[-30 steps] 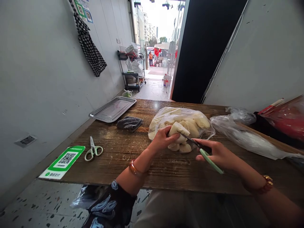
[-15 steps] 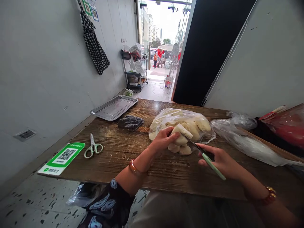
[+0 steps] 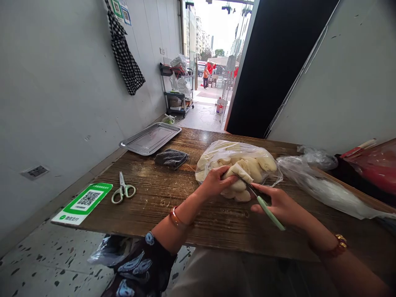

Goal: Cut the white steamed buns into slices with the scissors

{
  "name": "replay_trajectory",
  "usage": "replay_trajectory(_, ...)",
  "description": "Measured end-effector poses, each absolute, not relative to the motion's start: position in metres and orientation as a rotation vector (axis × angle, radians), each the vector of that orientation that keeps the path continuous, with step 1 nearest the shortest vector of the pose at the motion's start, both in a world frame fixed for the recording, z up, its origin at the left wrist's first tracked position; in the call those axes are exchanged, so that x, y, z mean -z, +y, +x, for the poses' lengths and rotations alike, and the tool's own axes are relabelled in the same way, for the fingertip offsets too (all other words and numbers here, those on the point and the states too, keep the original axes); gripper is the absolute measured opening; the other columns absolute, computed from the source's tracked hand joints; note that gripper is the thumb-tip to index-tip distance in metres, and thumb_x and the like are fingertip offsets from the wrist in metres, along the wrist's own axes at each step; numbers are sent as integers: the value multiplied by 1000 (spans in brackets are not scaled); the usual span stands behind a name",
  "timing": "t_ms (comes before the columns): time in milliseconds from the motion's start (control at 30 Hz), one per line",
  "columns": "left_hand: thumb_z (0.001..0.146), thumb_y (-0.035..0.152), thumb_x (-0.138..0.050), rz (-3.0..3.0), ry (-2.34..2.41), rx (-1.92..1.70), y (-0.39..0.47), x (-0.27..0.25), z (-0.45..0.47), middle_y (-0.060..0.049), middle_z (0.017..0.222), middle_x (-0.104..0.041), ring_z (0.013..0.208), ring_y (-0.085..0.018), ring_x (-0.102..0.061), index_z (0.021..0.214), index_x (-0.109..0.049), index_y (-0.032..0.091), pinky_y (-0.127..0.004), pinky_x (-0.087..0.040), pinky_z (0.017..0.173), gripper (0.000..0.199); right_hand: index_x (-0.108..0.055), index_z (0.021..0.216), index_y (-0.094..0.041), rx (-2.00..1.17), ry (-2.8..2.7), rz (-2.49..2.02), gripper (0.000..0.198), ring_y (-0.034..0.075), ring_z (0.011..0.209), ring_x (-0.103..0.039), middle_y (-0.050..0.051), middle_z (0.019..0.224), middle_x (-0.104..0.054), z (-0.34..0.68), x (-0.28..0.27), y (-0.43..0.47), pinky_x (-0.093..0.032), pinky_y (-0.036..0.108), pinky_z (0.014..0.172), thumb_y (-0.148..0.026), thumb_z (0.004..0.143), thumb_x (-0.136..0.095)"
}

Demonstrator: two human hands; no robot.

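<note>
Pale cream, soft-looking bread piece (image 3: pixel 243 170), thick and rounded, gripped in left hand (image 3: pixel 215 182), thumb and fingers pinched narrow on its left side. It's above the front edge of a clear thin plastic bag (image 3: pixel 223 144) full of similar cream bread pieces (image 3: pixel 252 168), over a dark brown wood-grain table (image 3: pixel 198 225).

Right hand (image 3: pixel 280 204): fingers curled round a cutting tool with a pale green handle (image 3: pixel 269 212) and narrow metal blade; blade meets the bread's lower right side. Knife or scissors, can't tell; far fingers partly hidden. More cream pieces (image 3: pixel 243 196) sit just below the held one; in or out of the bag, unclear.

Left part of table: white-handled metal scissors (image 3: pixel 122 191), blades pointing away, near a green-and-white QR code card (image 3: pixel 85 203) at the table's left corner. Behind: crumpled dark grey cloth (image 3: pixel 171 158), shallow silver metal tray (image 3: pixel 151 138). Right side: crumpled clear plastic bags (image 3: pixel 321 183). Light crumbs scattered on the wood by the left forearm.
</note>
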State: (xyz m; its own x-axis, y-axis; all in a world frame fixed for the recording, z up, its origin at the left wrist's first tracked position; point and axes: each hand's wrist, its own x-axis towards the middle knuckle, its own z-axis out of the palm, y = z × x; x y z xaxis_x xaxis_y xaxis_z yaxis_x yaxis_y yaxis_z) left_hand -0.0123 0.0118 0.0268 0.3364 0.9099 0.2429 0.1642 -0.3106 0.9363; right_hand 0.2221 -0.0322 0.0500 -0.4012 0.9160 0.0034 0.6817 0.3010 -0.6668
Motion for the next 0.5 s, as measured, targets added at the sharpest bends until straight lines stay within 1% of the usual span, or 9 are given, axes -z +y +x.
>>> replay_trajectory(67, 81, 46, -62, 1721, 1009, -1047, 13, -26, -14, 0, 76, -62, 71, -13, -50, 92, -70, 14, -24, -40, 65, 35, -63, 134, -11, -824, -2178, -1414, 72, 38, 109, -68, 14, 121, -73, 224, -47, -31, -54, 49, 95, -51, 75, -74)
replay_trajectory(167, 80, 48, -62, 1721, 1033, -1039, 13, -24, -14, 1, 70, -57, 69, -13, -47, 86, -69, 13, -23, -38, 60, 36, -67, 129, -10, -792, -2143, -1422, 64, 39, 114, -66, 14, 124, -71, 226, -42, -31, -53, 47, 96, -50, 79, -71)
replay_trajectory(300, 81, 50, -62, 1712, 1004, -1052, 13, -24, -14, 0, 72, -58, 70, -13, -48, 87, -68, 14, -23, -39, 61, 37, -69, 126, -11, -817, -2145, -1404, 58, 39, 113, -66, 14, 122, -72, 227, -37, -32, -51, 47, 98, -48, 81, -68)
replay_trajectory(400, 82, 50, -61, 1688, 966, -1056, 12, -25, -14, 0, 75, -59, 71, -13, -49, 89, -68, 14, -23, -39, 62, 37, -69, 126, -11, -839, -2123, -1424, 59, 38, 112, -67, 14, 122, -73, 226, -35, -33, -51, 47, 97, -47, 79, -70)
replay_trajectory(500, 82, 48, -61, 1669, 961, -1049, 12, -27, -15, -1, 80, -63, 74, -14, -52, 95, -69, 13, -24, -41, 65, 38, -63, 132, -9, -875, -2119, -1425, 67, 36, 109, -68, 14, 121, -73, 225, -37, -34, -52, 46, 96, -48, 78, -71)
